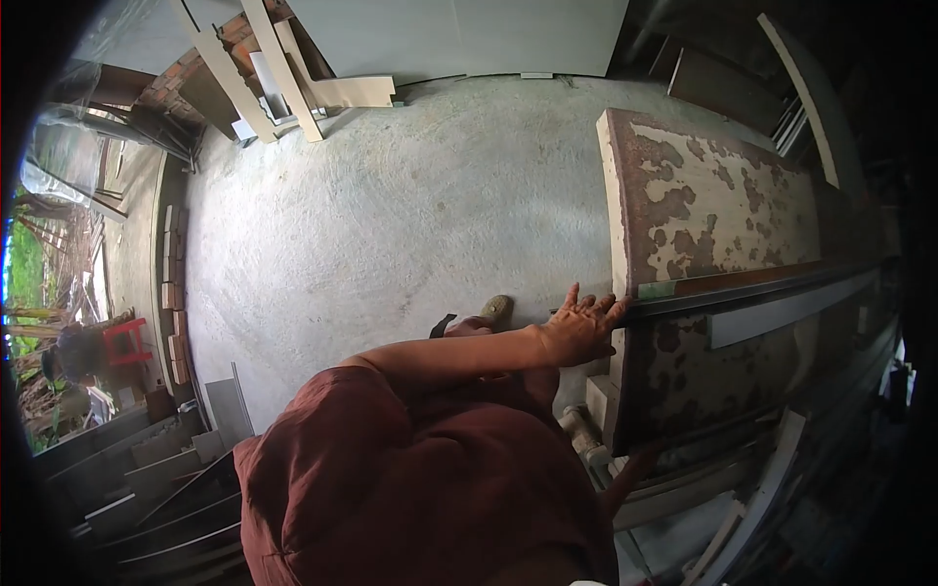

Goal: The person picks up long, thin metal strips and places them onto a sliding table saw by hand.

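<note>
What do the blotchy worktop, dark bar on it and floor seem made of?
Blotchy worktop: possibly wood, patchy brown and pale like peeled finish. Dark bar: perhaps metal, straight with a dull sheen. Floor: likely concrete, grey, matt and rough.

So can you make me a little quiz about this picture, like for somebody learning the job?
1. What colour is the person's shirt? A: blue. B: dark red. C: yellow.
2. True or false: the left hand is near one end of a long dark strip.
3. Fill in: the table has a top covered in light and dark ____.

Key: 1. B. 2. True. 3. patches.
</note>
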Action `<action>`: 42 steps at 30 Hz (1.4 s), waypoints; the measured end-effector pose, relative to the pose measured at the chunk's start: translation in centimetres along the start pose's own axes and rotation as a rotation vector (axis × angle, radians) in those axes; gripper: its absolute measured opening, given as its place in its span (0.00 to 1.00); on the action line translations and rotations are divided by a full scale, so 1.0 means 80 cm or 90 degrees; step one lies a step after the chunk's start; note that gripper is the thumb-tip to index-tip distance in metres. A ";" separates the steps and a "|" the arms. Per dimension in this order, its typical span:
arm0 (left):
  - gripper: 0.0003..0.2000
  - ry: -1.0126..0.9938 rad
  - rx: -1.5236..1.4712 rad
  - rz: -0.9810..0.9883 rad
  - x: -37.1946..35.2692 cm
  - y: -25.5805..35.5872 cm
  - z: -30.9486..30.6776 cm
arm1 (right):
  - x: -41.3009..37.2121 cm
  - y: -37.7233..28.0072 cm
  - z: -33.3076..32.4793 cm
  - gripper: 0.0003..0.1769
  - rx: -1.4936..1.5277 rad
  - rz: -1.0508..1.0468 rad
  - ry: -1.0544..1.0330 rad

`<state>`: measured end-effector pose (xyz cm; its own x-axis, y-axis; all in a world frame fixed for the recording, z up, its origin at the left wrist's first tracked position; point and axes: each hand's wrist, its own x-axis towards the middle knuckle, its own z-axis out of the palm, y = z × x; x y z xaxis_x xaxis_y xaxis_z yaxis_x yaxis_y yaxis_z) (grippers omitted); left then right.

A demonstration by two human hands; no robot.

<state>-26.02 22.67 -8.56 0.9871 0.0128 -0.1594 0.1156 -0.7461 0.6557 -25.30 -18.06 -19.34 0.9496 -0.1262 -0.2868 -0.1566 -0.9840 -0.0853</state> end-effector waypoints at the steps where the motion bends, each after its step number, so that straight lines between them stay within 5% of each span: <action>1: 0.38 0.002 -0.002 -0.007 0.001 -0.001 0.006 | 0.000 0.000 0.000 0.27 0.011 0.000 0.000; 13: 0.33 -0.004 -0.041 -0.088 0.022 0.004 0.006 | 0.008 0.011 0.026 0.26 0.139 0.112 -0.001; 15: 0.33 0.193 0.106 0.037 0.013 0.020 0.007 | 0.014 0.044 0.061 0.25 0.027 -0.014 0.117; 16: 0.33 0.191 0.109 0.037 0.013 0.031 0.006 | 0.013 0.040 0.059 0.25 0.030 -0.013 0.114; 18: 0.30 0.170 -0.043 0.166 0.019 0.057 0.005 | 0.014 0.032 0.051 0.25 0.157 0.106 0.055; 27: 0.18 -0.061 0.002 0.373 0.020 0.155 0.155 | -0.039 -0.011 0.002 0.25 0.210 0.063 -0.100; 31: 0.17 0.025 0.106 0.387 0.025 0.192 0.230 | -0.047 -0.016 -0.042 0.25 0.234 0.045 -0.157; 36: 0.20 -0.095 0.042 0.340 0.023 0.208 0.192 | -0.057 0.000 -0.073 0.25 0.295 0.043 -0.255; 42: 0.27 -0.008 0.076 0.352 0.012 0.204 0.207 | -0.044 -0.010 -0.101 0.25 0.351 -0.022 -0.378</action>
<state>-25.04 -0.50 -10.20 0.8958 -0.4085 0.1754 -0.4325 -0.7099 0.5558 -26.30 -17.81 -10.53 0.6780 0.1431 -0.7210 -0.3886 -0.7628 -0.5169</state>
